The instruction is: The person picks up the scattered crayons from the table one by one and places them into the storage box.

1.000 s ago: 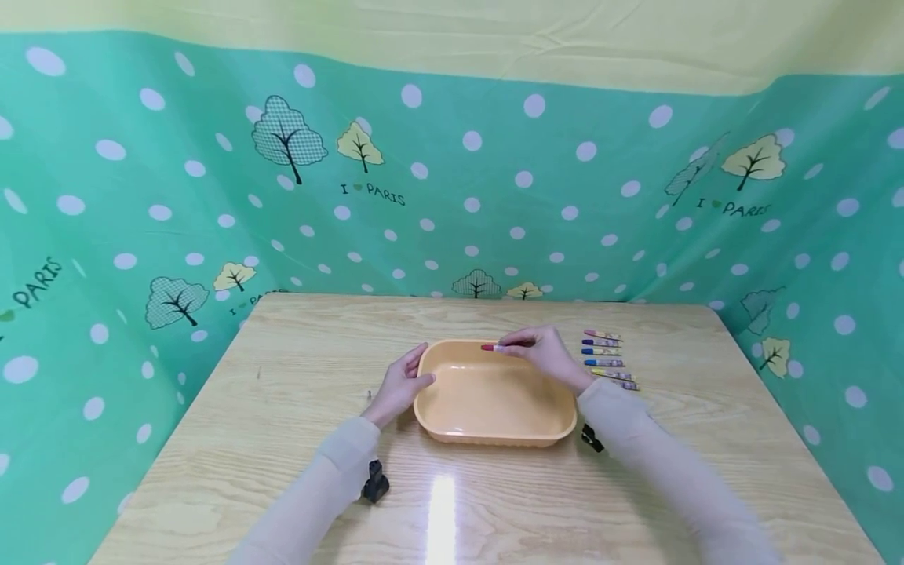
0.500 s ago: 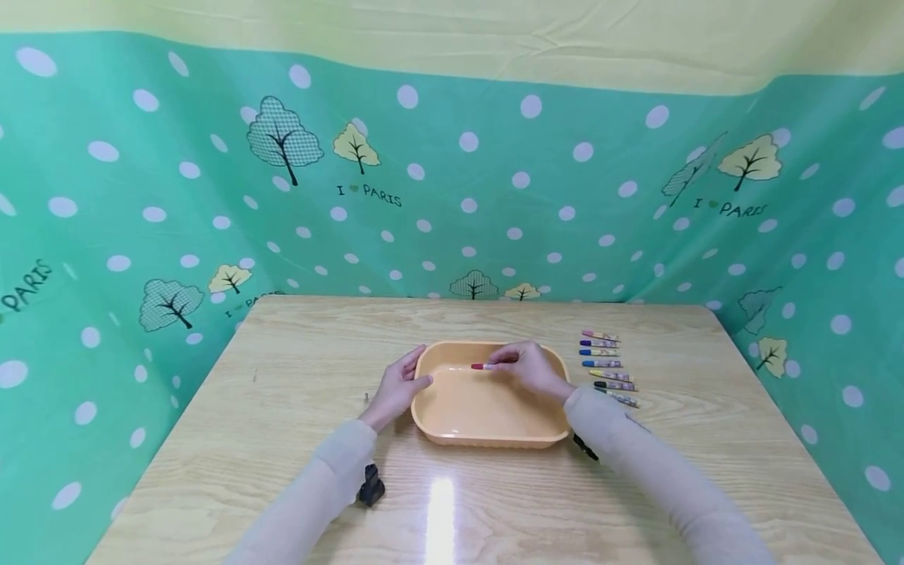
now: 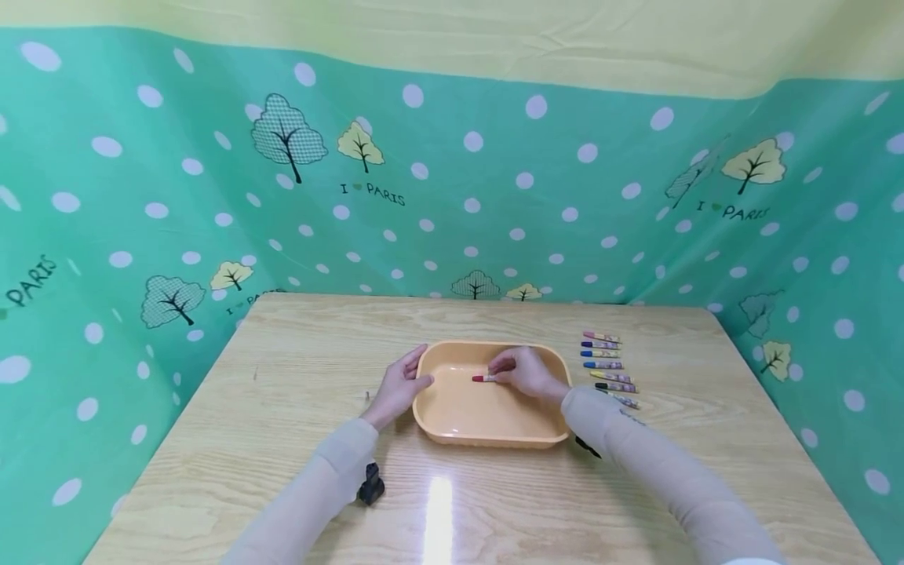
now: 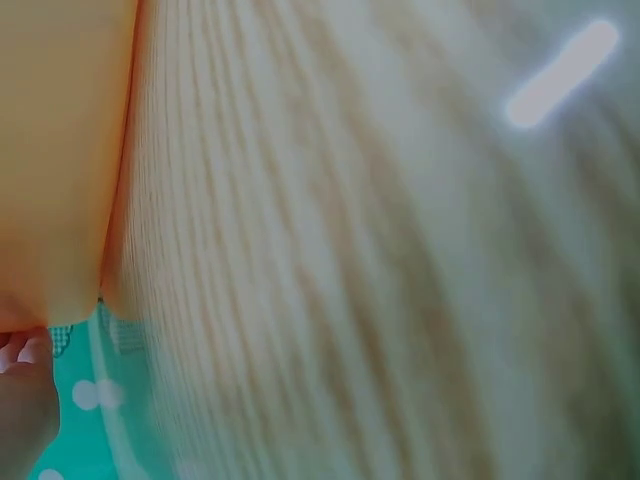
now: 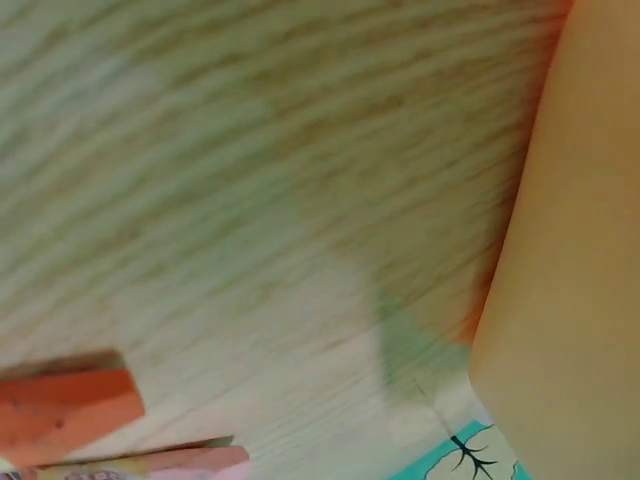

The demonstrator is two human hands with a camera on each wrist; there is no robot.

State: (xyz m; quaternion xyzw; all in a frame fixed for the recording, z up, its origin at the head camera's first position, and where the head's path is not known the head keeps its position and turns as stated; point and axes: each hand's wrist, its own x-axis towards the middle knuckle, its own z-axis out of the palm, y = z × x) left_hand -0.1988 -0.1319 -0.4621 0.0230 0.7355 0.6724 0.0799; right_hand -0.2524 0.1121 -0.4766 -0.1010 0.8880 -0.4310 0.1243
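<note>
A peach plastic tray [image 3: 487, 440] sits on the wooden table. My left hand [image 3: 398, 388] grips its left rim, thumb on the inner side and fingers outside; in the left wrist view only part of that hand [image 4: 25, 400] shows beside the tray wall [image 4: 60, 150]. Inside the tray, my right hand [image 3: 524, 372] pinches a red crayon [image 3: 483, 378] low over the bottom, its red tip pointing left. To the right of the tray, several crayons [image 3: 603, 365] lie in a column, the lowest partly behind the right sleeve.
Close in the right wrist view lie an orange crayon [image 5: 65, 410] and a pink-tipped one [image 5: 200, 458], near the tray's outer wall [image 5: 570, 250]. A green dotted curtain [image 3: 452, 180] surrounds the table [image 3: 297, 377] at the back and sides.
My right hand has brought the red crayon from over the tray's back rim down and toward me, into the tray. The left hand keeps its grip on the rim.
</note>
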